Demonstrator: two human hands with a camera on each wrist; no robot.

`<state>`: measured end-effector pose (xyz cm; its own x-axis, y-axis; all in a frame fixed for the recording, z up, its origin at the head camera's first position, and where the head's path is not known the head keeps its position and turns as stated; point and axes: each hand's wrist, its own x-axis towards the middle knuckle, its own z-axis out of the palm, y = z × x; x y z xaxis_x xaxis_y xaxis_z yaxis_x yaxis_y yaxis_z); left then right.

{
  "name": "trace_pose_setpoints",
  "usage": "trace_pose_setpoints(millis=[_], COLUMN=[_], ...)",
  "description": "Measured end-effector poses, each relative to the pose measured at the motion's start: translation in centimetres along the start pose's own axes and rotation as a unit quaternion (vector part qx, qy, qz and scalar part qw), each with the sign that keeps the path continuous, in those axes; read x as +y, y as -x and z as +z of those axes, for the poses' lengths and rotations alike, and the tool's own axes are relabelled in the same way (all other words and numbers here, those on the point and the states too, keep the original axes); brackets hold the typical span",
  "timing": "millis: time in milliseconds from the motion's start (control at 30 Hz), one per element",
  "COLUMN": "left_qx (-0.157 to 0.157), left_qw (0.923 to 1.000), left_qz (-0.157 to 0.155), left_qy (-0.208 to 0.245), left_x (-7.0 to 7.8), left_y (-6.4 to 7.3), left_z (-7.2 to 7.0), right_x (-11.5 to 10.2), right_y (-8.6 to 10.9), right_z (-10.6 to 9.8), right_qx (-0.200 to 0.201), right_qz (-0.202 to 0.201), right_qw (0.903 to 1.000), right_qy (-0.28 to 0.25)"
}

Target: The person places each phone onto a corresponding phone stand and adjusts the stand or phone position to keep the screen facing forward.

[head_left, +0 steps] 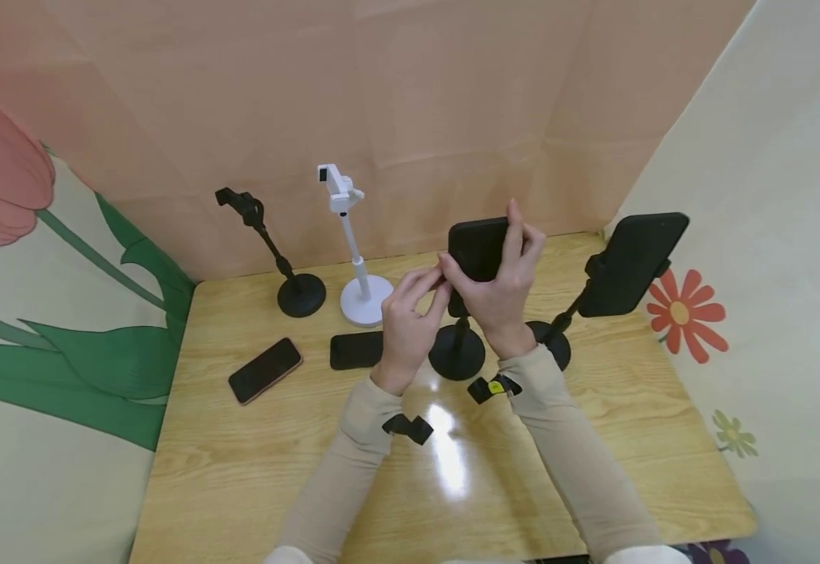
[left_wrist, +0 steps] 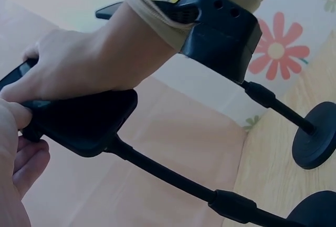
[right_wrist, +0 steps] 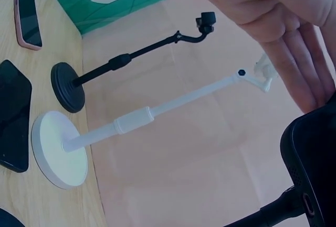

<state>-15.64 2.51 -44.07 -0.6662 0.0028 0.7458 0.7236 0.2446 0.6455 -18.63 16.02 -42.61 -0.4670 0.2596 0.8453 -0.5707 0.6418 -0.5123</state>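
A black smartphone [head_left: 476, 247] is held up at the head of a black phone stand [head_left: 457, 352]. My right hand [head_left: 501, 294] grips it, with the thumb on the screen side and a finger along the far right edge. At the phone's left edge, my left hand [head_left: 413, 325] pinches the stand's clamp [left_wrist: 32, 133] between thumb and fingers. The left wrist view shows the phone's lower end [left_wrist: 100, 127] above the stand's pole [left_wrist: 168, 177]. Part of the clamp is hidden behind the hands and phone.
Another black stand [head_left: 558, 341] on the right bears a dark phone [head_left: 635, 262]. To the left rise a white stand [head_left: 365, 300] and a black stand [head_left: 301, 294], both without phones. Two phones lie flat on the wooden table [head_left: 240, 478]: a pink-edged one [head_left: 265, 370] and a black one [head_left: 355, 350].
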Motion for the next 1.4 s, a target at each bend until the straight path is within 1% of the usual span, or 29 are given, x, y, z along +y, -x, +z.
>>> trace_pose_setpoints(millis=[133,333,433,533,700,767,800,967,1067,1133,1267,1333,1400], left_qx=[-0.016,-0.037,-0.041,-0.047,-0.058,-0.058,-0.057,-0.043,-0.040,-0.039,-0.043,-0.049,-0.056], left_qw=[0.9998,0.9986,0.9982,0.9977,0.9960,0.9951,0.9949,0.9922,0.9897,0.9889,0.9867,0.9848,0.9828], left_qz=[-0.009,-0.037,-0.043,-0.048,-0.061,-0.071,-0.076,-0.116,-0.136,-0.142,-0.157,-0.165,-0.171], left_qy=[0.010,0.002,0.004,0.001,-0.030,-0.037,-0.032,0.010,0.015,0.016,-0.003,-0.022,-0.042], left_x=[-0.3,-1.1,-1.6,-2.1,-3.0,-3.4,-3.7,-5.0,-5.6,-6.0,-6.6,-7.1,-7.4], left_y=[0.2,1.6,2.5,3.3,4.7,5.4,5.7,7.7,8.7,9.2,10.0,10.5,10.9], left_z=[-0.2,-0.3,-0.3,-0.5,-1.1,-1.4,-1.5,-2.4,-3.0,-3.3,-4.0,-4.4,-4.7], right_x=[0.2,0.9,1.3,1.8,2.6,2.9,3.0,2.9,2.9,3.1,3.5,3.5,3.5], right_y=[0.5,2.3,3.6,5.2,8.3,9.4,10.0,12.7,14.1,15.0,16.5,17.1,17.6], right_z=[-0.2,-0.7,-0.9,-1.3,-1.8,-2.0,-2.1,-2.7,-2.9,-3.1,-3.3,-3.5,-3.9], right_qx=[-0.014,-0.023,-0.030,-0.045,-0.083,-0.097,-0.105,-0.137,-0.155,-0.157,-0.152,-0.158,-0.170], right_qz=[0.012,0.033,0.037,0.050,0.075,0.091,0.102,0.167,0.188,0.193,0.204,0.216,0.232], right_qw=[0.9998,0.9991,0.9987,0.9977,0.9936,0.9910,0.9890,0.9760,0.9696,0.9682,0.9666,0.9632,0.9577], right_qy=[-0.004,-0.017,-0.016,-0.014,-0.012,-0.017,-0.021,-0.029,-0.024,-0.027,-0.027,-0.018,-0.008])
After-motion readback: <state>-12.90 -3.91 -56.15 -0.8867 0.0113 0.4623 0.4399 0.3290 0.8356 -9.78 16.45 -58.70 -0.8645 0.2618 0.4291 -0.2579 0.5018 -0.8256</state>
